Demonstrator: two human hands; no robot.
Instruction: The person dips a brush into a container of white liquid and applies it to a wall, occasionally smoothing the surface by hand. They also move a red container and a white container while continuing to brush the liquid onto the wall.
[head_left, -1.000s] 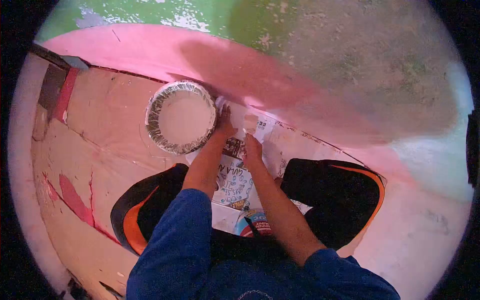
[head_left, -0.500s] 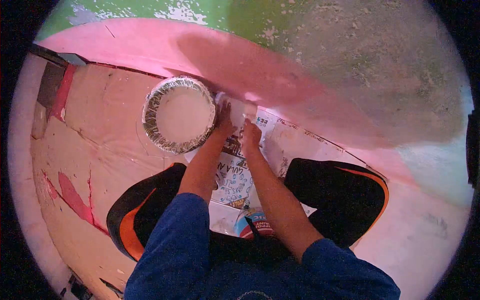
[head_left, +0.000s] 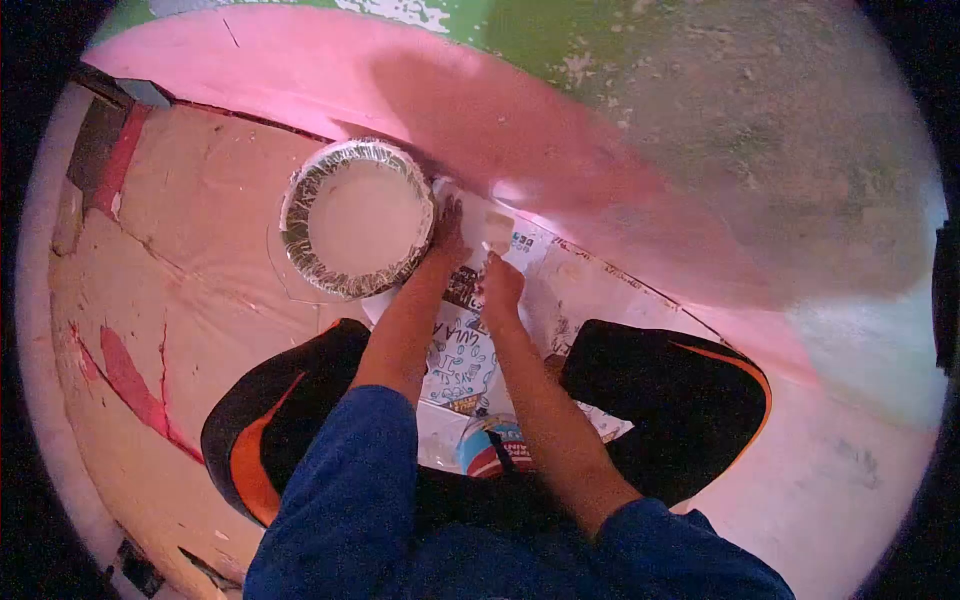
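Note:
My right hand (head_left: 502, 285) is closed around a flat tool with a broad pale head (head_left: 497, 230) and a whitish handle, the head pointing toward the wall. Beside it, my left hand (head_left: 452, 238) lies with fingers stretched out on a whitish sheet (head_left: 447, 188), close to the bucket's side. The round bucket (head_left: 298, 250) stands left of both hands, its rim streaked with dried white paint. Pale paint (head_left: 365, 225) fills part of it. Under my forearms lies a printed cardboard sheet (head_left: 462, 360) with dark and blue lettering.
Between my black-and-orange trouser legs (head_left: 270, 430) sits a paint can (head_left: 485, 450) with a red and blue label. The pink and green wall (head_left: 480, 110) rises ahead, with peeling patches. Covering the floor at left is a tan sheet (head_left: 200, 200), torn over red.
The camera view has shifted slightly. The right hand has drawn back a little, and the tool's pale head shows more clearly. The left hand stays beside the bucket.

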